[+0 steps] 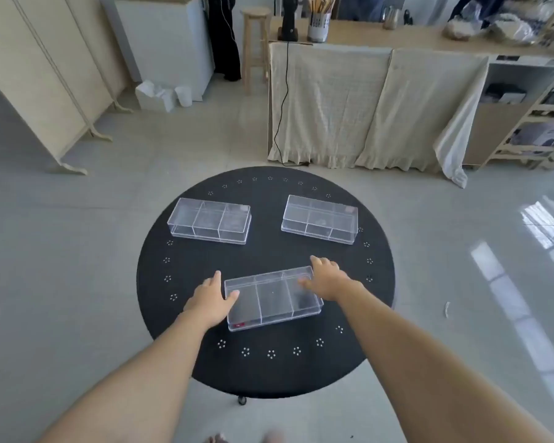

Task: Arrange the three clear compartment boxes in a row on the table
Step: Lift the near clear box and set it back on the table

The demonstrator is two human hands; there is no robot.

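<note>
A round black table with a ring of small white flower marks near its edge stands on a pale grey floor; three clear boxes lie on it, each split into three compartments. The near box sits toward the person's side of the table, a little right of the middle, its long side running left to right and slightly skewed; a small red label shows at its near left corner. The left hand is at the box's left end, fingers together along the outside and the thumb resting on the top left corner; the right hand is at the far right corner, fingers spread over the top edge and the thumb lying across the lid; both hands touch the box, though whether it is lifted off the table or only held in place I cannot tell. The left box lies on the far left part of the table, the right box on the far right part, well apart from each other and from the near box; both are untouched; the three form a triangle and not a row. Beyond the table stand a counter draped with a cream cloth, a wooden stool and a folding screen.
</note>
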